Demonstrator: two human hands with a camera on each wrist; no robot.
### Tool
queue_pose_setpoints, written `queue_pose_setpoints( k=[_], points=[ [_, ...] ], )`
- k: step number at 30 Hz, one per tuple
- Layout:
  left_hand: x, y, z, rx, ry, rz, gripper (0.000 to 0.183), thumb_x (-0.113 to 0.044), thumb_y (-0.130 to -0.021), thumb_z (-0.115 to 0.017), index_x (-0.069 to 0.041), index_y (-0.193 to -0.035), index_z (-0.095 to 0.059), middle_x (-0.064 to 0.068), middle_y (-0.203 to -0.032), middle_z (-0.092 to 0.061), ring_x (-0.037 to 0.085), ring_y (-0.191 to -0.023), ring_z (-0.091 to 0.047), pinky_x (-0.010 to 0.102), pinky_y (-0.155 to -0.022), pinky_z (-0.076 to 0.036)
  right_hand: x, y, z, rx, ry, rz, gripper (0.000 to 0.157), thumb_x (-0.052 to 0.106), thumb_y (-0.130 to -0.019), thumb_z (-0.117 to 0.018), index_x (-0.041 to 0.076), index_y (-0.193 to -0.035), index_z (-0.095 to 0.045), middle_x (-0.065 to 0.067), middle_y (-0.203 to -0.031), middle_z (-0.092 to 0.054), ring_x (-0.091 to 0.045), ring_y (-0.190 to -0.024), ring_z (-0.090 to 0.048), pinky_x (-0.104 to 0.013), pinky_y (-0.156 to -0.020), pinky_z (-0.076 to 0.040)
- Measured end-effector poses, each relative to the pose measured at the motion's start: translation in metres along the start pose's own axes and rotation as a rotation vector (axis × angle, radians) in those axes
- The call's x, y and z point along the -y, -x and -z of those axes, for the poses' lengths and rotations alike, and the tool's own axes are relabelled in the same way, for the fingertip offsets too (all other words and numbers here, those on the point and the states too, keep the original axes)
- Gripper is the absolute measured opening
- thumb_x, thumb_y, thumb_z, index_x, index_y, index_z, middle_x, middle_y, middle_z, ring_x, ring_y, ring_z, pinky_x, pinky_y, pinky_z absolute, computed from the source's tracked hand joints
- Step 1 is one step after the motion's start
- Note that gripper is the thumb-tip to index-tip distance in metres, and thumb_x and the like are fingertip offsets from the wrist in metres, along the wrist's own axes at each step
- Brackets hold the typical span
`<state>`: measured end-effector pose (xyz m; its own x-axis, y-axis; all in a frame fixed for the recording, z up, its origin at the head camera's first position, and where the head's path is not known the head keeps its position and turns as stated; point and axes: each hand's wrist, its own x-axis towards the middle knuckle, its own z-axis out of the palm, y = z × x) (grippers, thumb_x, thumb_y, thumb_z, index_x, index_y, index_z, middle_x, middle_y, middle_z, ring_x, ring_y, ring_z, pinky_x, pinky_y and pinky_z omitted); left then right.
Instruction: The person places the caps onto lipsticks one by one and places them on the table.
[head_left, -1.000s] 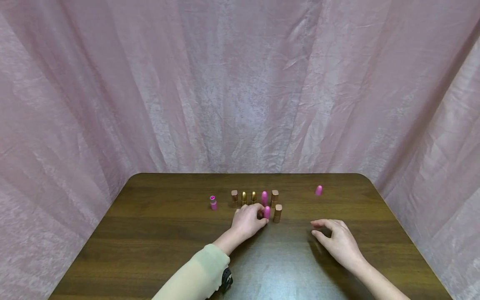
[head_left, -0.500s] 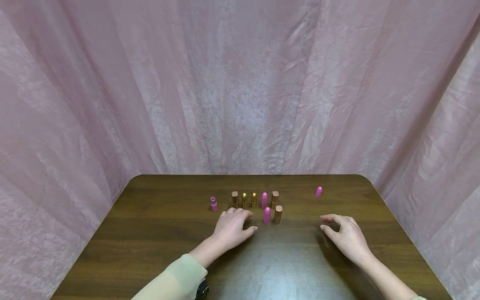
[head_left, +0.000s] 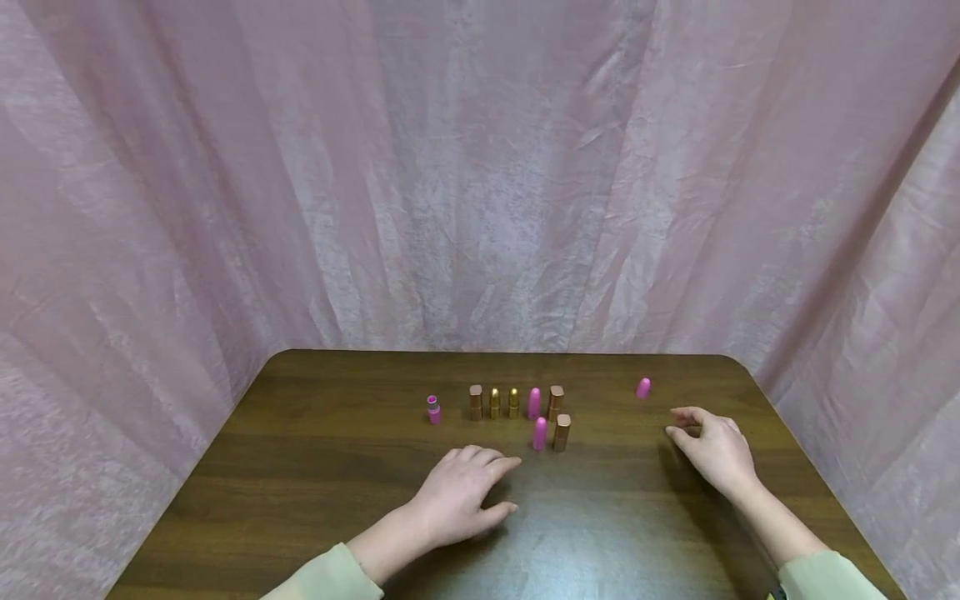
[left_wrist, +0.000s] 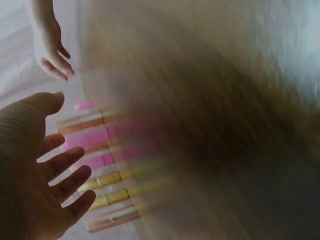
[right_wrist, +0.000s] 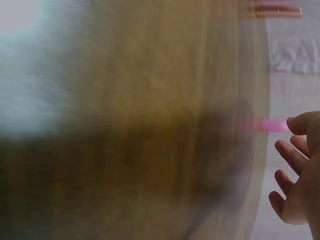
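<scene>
My left hand hovers over the near middle of the table with fingers spread and nothing in its grasp. Beyond it, lipsticks stand upright: a front pair of a pink lipstick and a rose-gold lipstick, and behind them a row with two gold lipsticks in it. An uncapped pink lipstick tube stands alone to the left. My right hand, its fingers loosely bent and holding nothing, is just in front of a small pink lipstick cap. That cap appears near the thumb in the right wrist view.
The back row also has a rose-gold lipstick at its left end, another rose-gold lipstick at its right end, and a pink lipstick. A dark wooden table carries everything. Pink velvet curtain hangs behind its far edge.
My left hand has let go of the front pink lipstick and drawn back toward me and left. My right hand has moved right and farther forward, nearer the pink cap.
</scene>
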<state>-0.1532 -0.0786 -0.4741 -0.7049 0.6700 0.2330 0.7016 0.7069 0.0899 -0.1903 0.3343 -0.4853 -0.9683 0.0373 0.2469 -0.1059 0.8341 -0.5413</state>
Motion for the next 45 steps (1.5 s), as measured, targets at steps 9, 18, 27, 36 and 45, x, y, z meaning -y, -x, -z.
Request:
queue_pose_setpoints(
  k=[9, 18, 27, 36, 45],
  points=[
    [-0.026, 0.005, 0.004, -0.020, -0.058, -0.195, 0.061, -0.057, -0.094, -0.065, -0.023, -0.143, -0.058, -0.008, -0.131, -0.063, 0.016, -0.121, -0.057, 0.039, -0.101, -0.046, -0.009, -0.032, -0.008, 0.044, 0.021, -0.063, 0.045, 0.030, -0.098, -0.066, 0.001, -0.132, -0.063, -0.018, -0.119, -0.071, -0.047, -0.115, -0.055, -0.064, -0.089, -0.037],
    [-0.040, 0.008, -0.007, 0.007, -0.068, -0.241, 0.065, -0.064, -0.096, -0.058, -0.023, -0.146, -0.055, -0.011, -0.135, -0.059, 0.013, -0.128, -0.052, 0.045, -0.111, -0.040, -0.008, -0.059, -0.022, 0.115, 0.044, -0.127, 0.053, 0.036, -0.099, -0.064, -0.001, -0.137, -0.059, -0.022, -0.130, -0.065, -0.055, -0.123, -0.046, -0.069, -0.096, -0.032],
    [-0.056, 0.012, -0.010, 0.036, -0.111, -0.326, 0.067, -0.068, -0.098, -0.049, -0.025, -0.149, -0.052, -0.007, -0.141, -0.057, 0.013, -0.130, -0.051, 0.045, -0.113, -0.038, -0.001, -0.076, -0.034, 0.102, 0.012, -0.151, 0.053, 0.035, -0.097, -0.065, -0.002, -0.135, -0.059, -0.021, -0.130, -0.066, -0.057, -0.123, -0.044, -0.068, -0.099, -0.030],
    [-0.052, 0.018, -0.011, 0.024, -0.068, -0.316, 0.066, -0.067, -0.099, -0.047, -0.024, -0.149, -0.052, -0.006, -0.142, -0.057, 0.013, -0.131, -0.051, 0.046, -0.113, -0.038, -0.003, -0.080, -0.040, 0.047, 0.014, -0.138, 0.036, 0.030, -0.096, -0.066, 0.004, -0.121, -0.069, -0.019, -0.121, -0.070, -0.054, -0.113, -0.053, -0.064, -0.091, -0.036],
    [-0.039, 0.027, -0.003, 0.022, -0.034, -0.257, 0.063, -0.063, -0.098, -0.055, -0.023, -0.147, -0.054, -0.010, -0.138, -0.059, 0.013, -0.128, -0.053, 0.046, -0.112, -0.040, 0.001, -0.071, -0.037, 0.026, -0.066, -0.121, 0.035, 0.028, -0.097, -0.068, 0.001, -0.119, -0.069, -0.019, -0.114, -0.072, -0.044, -0.112, -0.061, -0.056, -0.088, -0.045]
  ],
)
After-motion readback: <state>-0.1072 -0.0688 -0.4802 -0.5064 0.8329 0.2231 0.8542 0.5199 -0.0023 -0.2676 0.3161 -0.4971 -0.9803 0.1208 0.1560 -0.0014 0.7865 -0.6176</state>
